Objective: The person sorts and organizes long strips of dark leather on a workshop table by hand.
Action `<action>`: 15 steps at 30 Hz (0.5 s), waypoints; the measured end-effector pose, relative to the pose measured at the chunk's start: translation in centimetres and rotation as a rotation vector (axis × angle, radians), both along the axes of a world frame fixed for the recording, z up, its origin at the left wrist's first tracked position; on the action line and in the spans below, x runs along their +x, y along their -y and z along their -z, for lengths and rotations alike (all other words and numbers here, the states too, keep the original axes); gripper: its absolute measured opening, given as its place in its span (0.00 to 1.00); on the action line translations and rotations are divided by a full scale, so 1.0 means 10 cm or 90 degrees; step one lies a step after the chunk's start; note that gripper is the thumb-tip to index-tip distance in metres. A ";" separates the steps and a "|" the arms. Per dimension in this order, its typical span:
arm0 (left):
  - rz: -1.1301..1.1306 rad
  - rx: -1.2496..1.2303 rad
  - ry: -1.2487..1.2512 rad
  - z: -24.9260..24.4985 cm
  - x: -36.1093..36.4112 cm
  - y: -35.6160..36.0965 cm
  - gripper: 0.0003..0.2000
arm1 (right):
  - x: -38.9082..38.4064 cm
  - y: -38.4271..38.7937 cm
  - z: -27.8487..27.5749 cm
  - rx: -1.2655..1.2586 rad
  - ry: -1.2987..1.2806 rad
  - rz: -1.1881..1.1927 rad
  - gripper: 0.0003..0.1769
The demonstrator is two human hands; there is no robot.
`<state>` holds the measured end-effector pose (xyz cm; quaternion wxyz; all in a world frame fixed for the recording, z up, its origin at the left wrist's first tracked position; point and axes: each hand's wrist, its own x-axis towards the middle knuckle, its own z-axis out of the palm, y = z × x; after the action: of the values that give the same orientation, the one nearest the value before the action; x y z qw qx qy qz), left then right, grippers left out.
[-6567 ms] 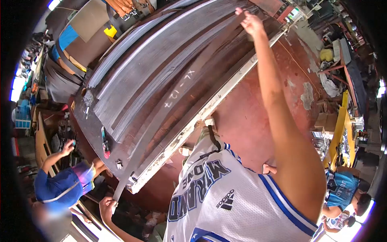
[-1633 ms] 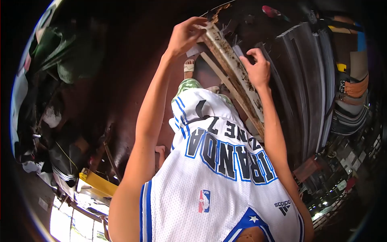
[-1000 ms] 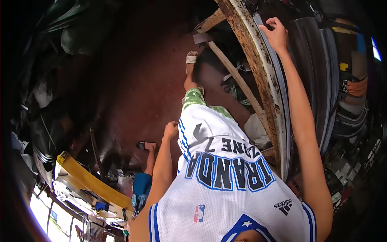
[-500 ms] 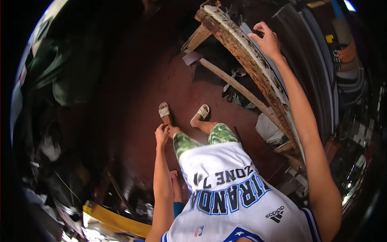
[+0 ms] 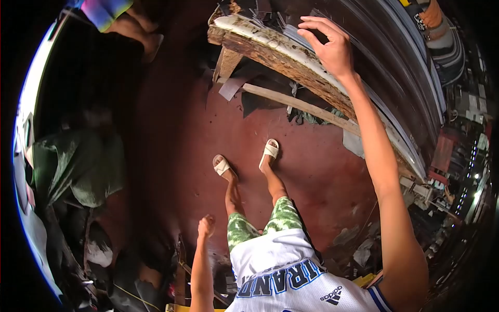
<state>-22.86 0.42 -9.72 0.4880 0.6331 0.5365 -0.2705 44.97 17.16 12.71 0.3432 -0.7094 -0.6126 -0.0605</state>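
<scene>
Nearest, 6 o'clock: white jersey [image 5: 291, 281] w/ dark blue-edged letters + adidas logo, hem over green/white shorts [image 5: 283, 214]. Sandals [image 5: 271, 149], cream, abt mid-view on the red floor [image 5: 322, 171], toes twd 12.

L hand [image 5: 206, 226] at 7 o'clock, low, out beside the shorts; fingers curled in, bit blurred, can't tell if anything's in it. R hand [image 5: 335, 47] at 1 o'clock, arm stretched out, over the counter edge; thumb + fingers bent, gap btwn them, so parted. Hands well apart.

Strips [image 5: 410, 49], long, dark grey, lie side by side on the counter [image 5: 270, 36], from 1 to abt 3 o'clock; pale ends of a few sit just beside R thumb, can't tell if touching. Counter's front edge runs 12 to 4 o'clock: white paint on top, worn, rough brown wood below. Thin slivers stick up nr its 12 o'clock corner. Under it a wood brace [image 5: 299, 105] slants 12 to 2, grey scrap [image 5: 231, 89] at its 12 o'clock end.

Farther: green sheet [image 5: 78, 166], draped, 9 o'clock; another person's bare legs [image 5: 132, 32], 11 o'clock; bundle [image 5: 449, 62], grey/brown w/ orange bit, 2 o'clock, past strips. Clutter at 4 o'clock, too dark to name.
</scene>
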 end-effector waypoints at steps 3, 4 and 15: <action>-0.038 -0.030 0.042 0.10 0.07 0.14 0.12 | -0.04 0.05 0.10 0.023 -0.024 0.002 0.09; -0.043 -0.034 0.069 0.13 0.12 0.14 0.12 | -0.05 0.07 0.13 0.024 -0.020 0.002 0.09; -0.174 -0.049 0.198 0.09 0.75 0.13 0.11 | -0.07 0.17 0.19 0.028 -0.032 -0.007 0.08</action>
<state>-15.33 -0.88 -10.65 0.6208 0.5697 0.5248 -0.1208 44.27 15.43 10.84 0.3744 -0.6998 -0.6060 -0.0543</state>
